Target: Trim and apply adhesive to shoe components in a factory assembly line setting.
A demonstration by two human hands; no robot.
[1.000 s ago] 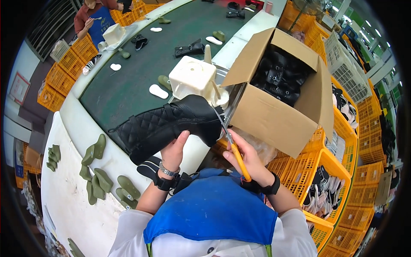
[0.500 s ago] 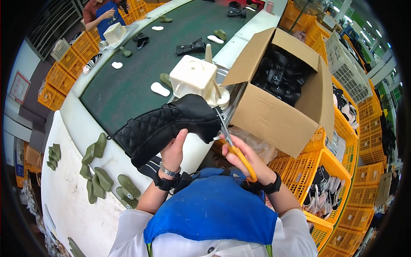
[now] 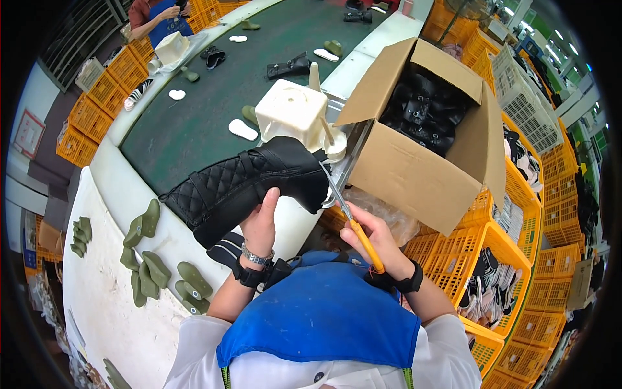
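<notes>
My left hand (image 3: 260,227) is closed around a black quilted boot upper (image 3: 240,178) with straps, its thumb pressed on the near side. The boot upper lies on its side in the air, over the near edge of the work table. In my right hand (image 3: 374,241) is a pair of scissors (image 3: 367,245) with orange handles. The metal blades point up and left, with their tips at the jagged right-hand edge of the boot upper. Whether the blades grip any material there, I cannot tell. Just beyond stands a cream plastic container (image 3: 293,111) with glue-like stains and upright brush handles.
An open cardboard box (image 3: 414,175) of black boot uppers stands at right. Orange crates (image 3: 495,285) of shoe parts are stacked beside me. Olive shoe lasts (image 3: 155,269) lie on the white table (image 3: 123,324). White insoles (image 3: 242,130) rest on the green belt (image 3: 194,129). Far left, another person (image 3: 159,19) stands.
My left hand has shifted the boot upper slightly left and up. The scissors have turned in my right hand, so their handles look narrower, and the blades have moved a little left.
</notes>
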